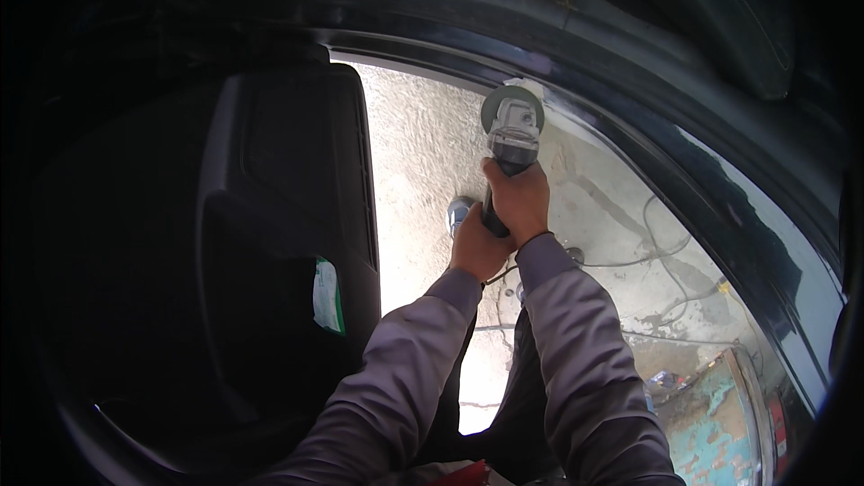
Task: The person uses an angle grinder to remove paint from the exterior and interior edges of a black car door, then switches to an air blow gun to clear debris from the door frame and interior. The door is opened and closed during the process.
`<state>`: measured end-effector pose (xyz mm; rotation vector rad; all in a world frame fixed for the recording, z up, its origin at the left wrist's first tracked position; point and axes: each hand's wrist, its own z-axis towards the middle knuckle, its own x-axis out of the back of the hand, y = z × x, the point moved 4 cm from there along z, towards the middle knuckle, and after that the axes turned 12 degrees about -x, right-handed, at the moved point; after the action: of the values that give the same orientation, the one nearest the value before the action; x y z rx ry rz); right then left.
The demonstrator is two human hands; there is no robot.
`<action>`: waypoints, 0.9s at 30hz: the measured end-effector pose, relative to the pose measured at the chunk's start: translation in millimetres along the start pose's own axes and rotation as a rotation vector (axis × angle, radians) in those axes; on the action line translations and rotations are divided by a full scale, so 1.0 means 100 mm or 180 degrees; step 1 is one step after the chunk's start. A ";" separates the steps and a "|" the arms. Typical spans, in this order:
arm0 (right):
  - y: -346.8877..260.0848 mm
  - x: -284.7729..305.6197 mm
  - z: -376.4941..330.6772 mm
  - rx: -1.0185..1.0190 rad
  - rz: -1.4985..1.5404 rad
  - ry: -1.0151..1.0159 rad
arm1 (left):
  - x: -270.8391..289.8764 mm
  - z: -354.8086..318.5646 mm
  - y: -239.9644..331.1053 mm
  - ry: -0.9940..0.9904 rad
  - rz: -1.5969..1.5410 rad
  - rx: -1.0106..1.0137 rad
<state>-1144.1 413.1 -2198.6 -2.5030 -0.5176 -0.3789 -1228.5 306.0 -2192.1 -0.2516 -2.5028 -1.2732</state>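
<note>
Grey tool: an angle grinder (pixel 510 139) is held up in front of me, its round head at the top, against the curved dark door frame (pixel 630 90) of a vehicle.
My right hand (pixel 519 200): wrapped tight around the grinder body just below the head, fingers (pixel 531 182) curled fully round it.
My left hand (pixel 479 247): closed on the lower end of the handle, directly under and touching my right hand.
Grinder versus fingers: the head and disc stick out above my right fingers; the handle runs down through both fists.
Surroundings: a dark seat back (pixel 288 207) stands to my left, pale concrete ground (pixel 423 153) with loose cables (pixel 657 256) below.
Hard to make out: the handle's lower end is buried in my palms, the disc edge blurs into the bright frame, and the cabin around me is too dark to read.
</note>
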 end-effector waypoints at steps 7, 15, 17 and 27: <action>0.06 -0.04 -0.01 -0.0080 0.0006 0.0007 | 0.01 -0.06 0.02 0.0003 0.0005 0.0114; 0.17 -0.05 0.02 -0.0001 0.0063 0.0018 | -0.02 -0.11 0.00 0.0008 0.0094 0.0099; 0.14 -0.03 0.00 0.0353 0.0193 0.0076 | -0.02 -0.11 -0.01 0.0034 0.0095 0.0113; 0.21 -0.02 0.05 -0.0009 0.0445 -0.0255 | -0.07 -0.10 -0.05 0.0190 0.0332 -0.0005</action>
<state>-1135.7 399.0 -2213.6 -2.5472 -0.3701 -0.2265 -1221.6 294.9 -2193.3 -0.3350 -2.4057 -1.2233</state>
